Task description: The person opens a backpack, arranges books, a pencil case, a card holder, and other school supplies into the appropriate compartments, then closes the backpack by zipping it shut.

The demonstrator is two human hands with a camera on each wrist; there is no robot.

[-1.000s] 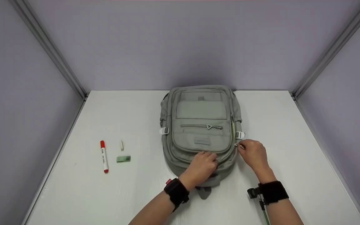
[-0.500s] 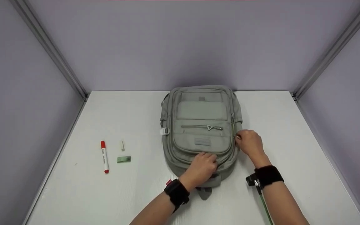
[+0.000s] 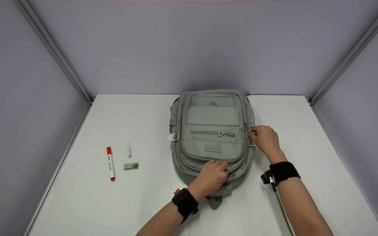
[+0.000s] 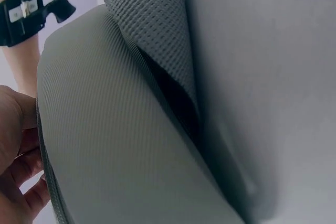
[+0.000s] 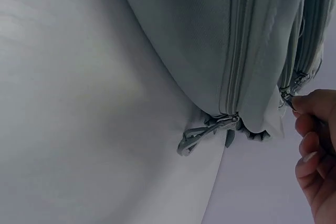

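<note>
A grey-green backpack lies front side up on the white table. My left hand grips its near end; in the left wrist view the fingers curl at the fabric edge. At the bag's right side, my right hand pinches a zipper pull between thumb and fingertips. A second zipper pull with a cord loop hangs lower on the side in the right wrist view. Across the front pocket runs a short zipper with a triangular pull.
Left of the bag lie a red-capped white marker, a small whitish piece and a small green block. Grey-lilac panels enclose the table at the back and sides. A green cable trails from the right wrist camera.
My right hand has moved away from me along the bag's right side with the zipper pull, and the yellowish gap there has narrowed. The left hand stays in place.
</note>
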